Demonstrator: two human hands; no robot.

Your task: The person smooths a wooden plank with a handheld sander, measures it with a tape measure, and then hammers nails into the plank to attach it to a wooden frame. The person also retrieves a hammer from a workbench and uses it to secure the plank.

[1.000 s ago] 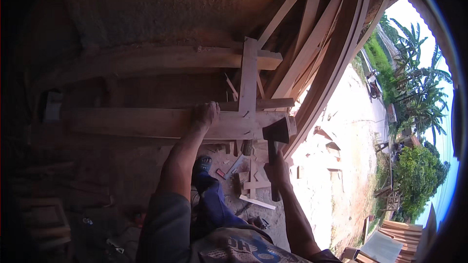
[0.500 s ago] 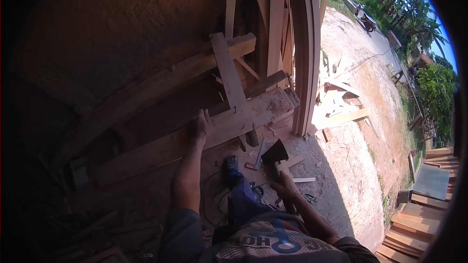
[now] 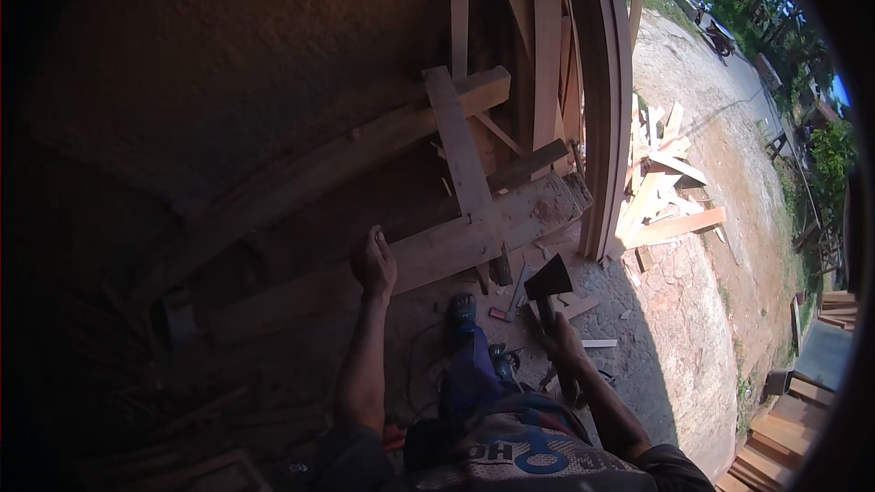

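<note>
My right hand [image 3: 567, 346] grips the wooden handle of a hatchet [image 3: 548, 279], its broad dark blade pointing up and away from me. My left hand [image 3: 375, 266] is over the near edge of a long thick wooden beam [image 3: 428, 257], fingers stretched upward and loosely bent, with nothing visible in them. Whether it touches the beam is hard to tell in the shade. Across the beam lies a short flat board [image 3: 460, 150], its far end resting on a second beam [image 3: 483, 91] farther back.
Tall planks and curved door-frame-like timbers [image 3: 606, 109] lean at the far right of the beams. Wood offcuts [image 3: 670, 173] lie heaped in sunlight beyond. A small red object [image 3: 499, 313] and scraps lie near my foot. Stacked boards [image 3: 775, 428] are at lower right.
The view has shifted, so the scene sits farther right. My left hand has moved left along the beam and back toward me. The hatchet, still in my right hand, has risen slightly.
</note>
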